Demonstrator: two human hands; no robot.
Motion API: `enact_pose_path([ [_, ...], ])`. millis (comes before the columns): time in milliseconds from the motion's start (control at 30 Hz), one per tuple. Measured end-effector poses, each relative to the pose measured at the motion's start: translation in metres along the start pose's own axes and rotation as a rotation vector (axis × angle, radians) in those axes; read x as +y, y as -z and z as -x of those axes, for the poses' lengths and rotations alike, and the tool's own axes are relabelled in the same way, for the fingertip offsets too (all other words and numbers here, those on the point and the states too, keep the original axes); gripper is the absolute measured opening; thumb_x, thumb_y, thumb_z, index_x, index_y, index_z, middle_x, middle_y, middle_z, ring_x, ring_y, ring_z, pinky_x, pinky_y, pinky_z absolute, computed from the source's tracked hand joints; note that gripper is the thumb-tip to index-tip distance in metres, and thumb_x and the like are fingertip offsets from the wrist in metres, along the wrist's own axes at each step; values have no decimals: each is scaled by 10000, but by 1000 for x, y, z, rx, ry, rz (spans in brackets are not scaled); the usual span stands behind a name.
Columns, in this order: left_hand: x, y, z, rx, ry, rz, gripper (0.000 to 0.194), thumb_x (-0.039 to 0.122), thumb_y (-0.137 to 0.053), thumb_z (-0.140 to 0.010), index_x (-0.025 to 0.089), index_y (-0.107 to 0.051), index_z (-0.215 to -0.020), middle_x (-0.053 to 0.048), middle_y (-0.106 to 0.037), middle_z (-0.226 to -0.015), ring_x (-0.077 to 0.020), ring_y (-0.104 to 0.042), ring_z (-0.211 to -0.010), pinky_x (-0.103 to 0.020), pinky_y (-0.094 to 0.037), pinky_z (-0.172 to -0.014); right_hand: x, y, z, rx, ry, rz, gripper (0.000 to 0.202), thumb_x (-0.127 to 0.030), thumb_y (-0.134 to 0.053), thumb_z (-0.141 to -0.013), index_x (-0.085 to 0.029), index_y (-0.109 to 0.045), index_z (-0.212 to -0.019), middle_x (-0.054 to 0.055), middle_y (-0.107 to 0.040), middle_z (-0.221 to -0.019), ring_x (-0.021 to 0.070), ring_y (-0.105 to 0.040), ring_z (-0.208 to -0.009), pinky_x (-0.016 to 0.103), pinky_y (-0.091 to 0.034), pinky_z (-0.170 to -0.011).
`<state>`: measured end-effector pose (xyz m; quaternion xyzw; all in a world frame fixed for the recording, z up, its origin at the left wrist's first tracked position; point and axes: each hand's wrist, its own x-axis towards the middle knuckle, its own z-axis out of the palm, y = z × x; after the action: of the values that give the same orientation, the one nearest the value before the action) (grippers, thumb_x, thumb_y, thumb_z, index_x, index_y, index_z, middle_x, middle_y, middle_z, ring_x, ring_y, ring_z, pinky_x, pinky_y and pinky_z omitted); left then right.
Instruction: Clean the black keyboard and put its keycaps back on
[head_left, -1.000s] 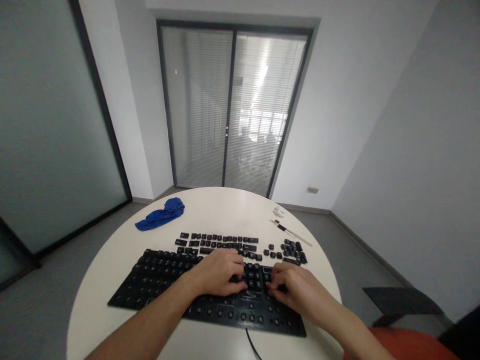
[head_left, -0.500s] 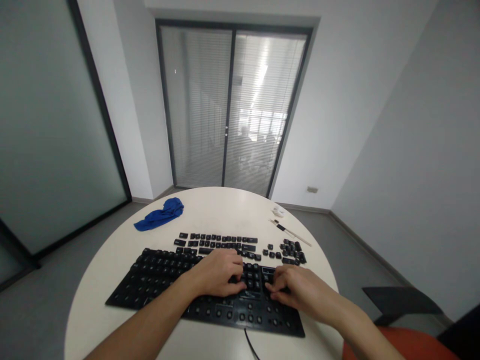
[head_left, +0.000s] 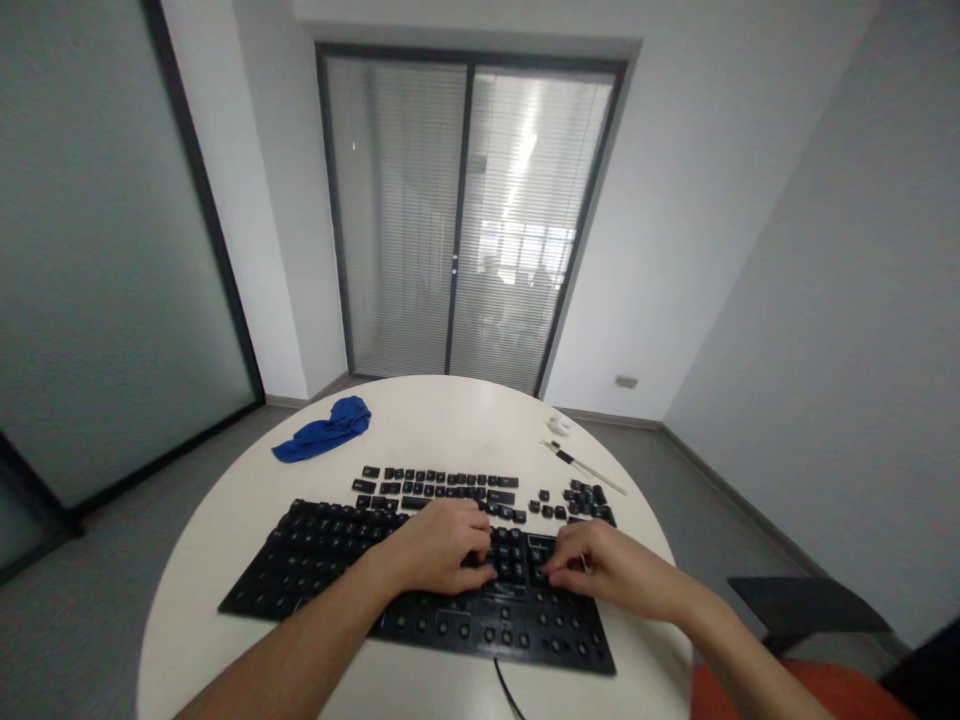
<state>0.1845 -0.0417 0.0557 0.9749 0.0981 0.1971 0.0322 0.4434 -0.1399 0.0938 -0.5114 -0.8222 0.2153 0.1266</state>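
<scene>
A black keyboard (head_left: 420, 625) lies across the near part of the round table; its far rows have keycaps, while its near rows show bare switches. My left hand (head_left: 442, 545) rests on the keyboard's middle, fingers bent and thumb apart from them, with no object visible in it. Over the number pad at the right end, my right hand (head_left: 589, 565) has thumb and fingers pinched together at the keys. Whatever lies between those fingertips is hidden. Loose keycaps (head_left: 427, 490) lie in rows beyond the keyboard, and a cluster of keycaps (head_left: 589, 497) lies beyond my right hand.
A blue cloth (head_left: 326, 432) lies at the table's (head_left: 442, 425) far left. On the far right are a thin brush-like tool (head_left: 589, 468) and a small white item (head_left: 559, 425). A cable (head_left: 506, 688) runs off the near edge. A red-seated chair (head_left: 772, 690) stands at right.
My right hand's fingers have drawn closer together over the number pad, and the hand has shifted slightly up. My left hand stays in place on the keyboard. The view has shifted slightly.
</scene>
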Motion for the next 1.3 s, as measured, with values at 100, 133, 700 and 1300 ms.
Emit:
enact_pose_path([
  [100, -1, -1, 0, -4, 0, 4, 233, 339, -716, -827, 184, -619, -683, 7, -634, -757, -163, -566, -732, -286, -439, -669, 27, 12, -8, 184, -138, 58, 280, -365, -536, -940, -217, -772, -966, 63, -759, -937, 209, -675, -835, 292, -491, -748],
  [133, -2, -2, 0, -4, -1, 8, 234, 337, -714, -828, 183, -617, -680, 7, -634, -755, -163, -565, -730, -285, -438, -669, 38, 18, -11, 238, -193, 124, 303, -378, -517, -946, -211, -767, -984, 77, -761, -979, 221, -679, -858, 302, -497, -770],
  [700, -3, -4, 1, -3, 3, 22, 239, 340, -706, -838, 186, -608, -685, 6, -634, -765, -162, -568, -740, -293, -435, -681, 117, 28, -43, 277, -442, 362, 159, -248, -616, -854, -224, -769, -888, 100, -766, -960, 278, -653, -1026, 335, -467, -875],
  [1300, 0, -2, 1, -4, 11, 1, 216, 326, -720, -817, 187, -610, -694, 5, -645, -766, -174, -577, -753, -295, -422, -660, -7, -6, 20, 244, -207, -47, 198, -350, -581, -916, -238, -712, -1013, 52, -737, -1012, 227, -659, -936, 335, -497, -844],
])
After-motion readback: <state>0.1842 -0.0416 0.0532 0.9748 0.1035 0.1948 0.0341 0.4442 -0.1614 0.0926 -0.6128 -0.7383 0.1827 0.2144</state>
